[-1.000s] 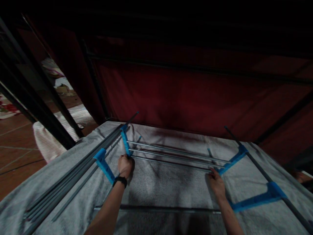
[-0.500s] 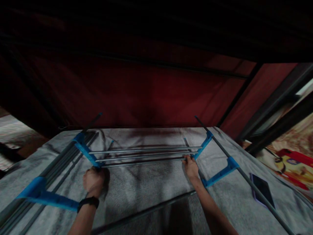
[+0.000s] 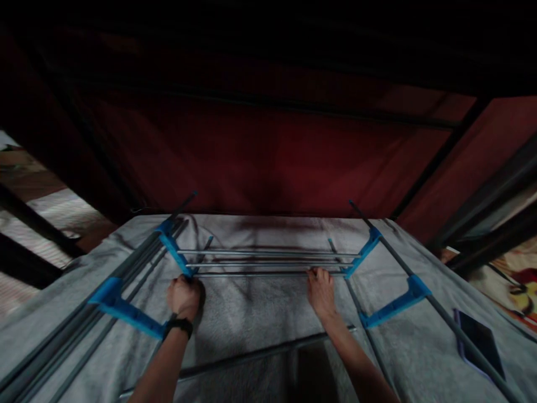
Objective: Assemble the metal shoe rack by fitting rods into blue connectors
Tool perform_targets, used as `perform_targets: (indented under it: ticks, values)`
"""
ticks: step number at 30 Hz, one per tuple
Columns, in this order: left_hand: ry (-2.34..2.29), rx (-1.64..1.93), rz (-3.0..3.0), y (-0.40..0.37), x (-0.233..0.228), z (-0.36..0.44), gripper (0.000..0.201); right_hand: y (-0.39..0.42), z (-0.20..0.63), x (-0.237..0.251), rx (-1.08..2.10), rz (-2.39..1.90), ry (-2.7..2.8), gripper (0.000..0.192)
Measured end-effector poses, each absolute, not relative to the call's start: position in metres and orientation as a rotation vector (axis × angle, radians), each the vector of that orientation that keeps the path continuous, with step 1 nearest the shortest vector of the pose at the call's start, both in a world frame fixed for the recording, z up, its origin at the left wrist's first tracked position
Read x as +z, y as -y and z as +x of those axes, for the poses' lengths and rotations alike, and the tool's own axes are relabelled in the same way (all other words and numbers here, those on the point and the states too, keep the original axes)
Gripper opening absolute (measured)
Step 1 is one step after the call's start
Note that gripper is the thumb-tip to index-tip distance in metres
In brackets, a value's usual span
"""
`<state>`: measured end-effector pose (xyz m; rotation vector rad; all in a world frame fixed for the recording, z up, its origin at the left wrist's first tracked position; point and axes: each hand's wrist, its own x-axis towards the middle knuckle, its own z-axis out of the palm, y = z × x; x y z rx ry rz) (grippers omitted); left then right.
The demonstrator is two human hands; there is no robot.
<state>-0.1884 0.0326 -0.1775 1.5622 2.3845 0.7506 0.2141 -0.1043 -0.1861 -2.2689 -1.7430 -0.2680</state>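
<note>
Gripping nearest of three grey metal rods [image 3: 268,263] on grey towel [image 3: 251,313]: left hand [image 3: 183,296] clenched at blue plastic bracket [image 3: 176,254], right hand [image 3: 321,291] grasping rod. Rods seated in both brackets; loose rods left of it unfitted.

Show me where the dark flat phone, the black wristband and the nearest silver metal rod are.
dark flat phone [image 3: 480,343], head view, middle of its screen.
black wristband [image 3: 179,326], head view, top of the band.
nearest silver metal rod [image 3: 255,274], head view, its middle span.
</note>
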Motion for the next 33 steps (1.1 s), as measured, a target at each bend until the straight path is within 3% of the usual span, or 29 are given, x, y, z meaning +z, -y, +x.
perform_targets:
  ticks: [9, 14, 33]
  values:
    - [-2.443, 0.695, 1.567, -0.027, -0.181, -0.185, 0.021, 0.061, 0.132, -0.207, -0.155, -1.826, 1.990, 0.029]
    - [-2.447, 0.707, 1.574, -0.026, -0.186, -0.183, 0.020, 0.050, 0.130, -0.211, -0.113, -1.803, 1.995, 0.022]
    - [-2.431, 0.732, 1.591, -0.029, -0.182, -0.183, 0.015, 0.052, 0.132, -0.211, -0.040, -1.731, 1.958, 0.025]
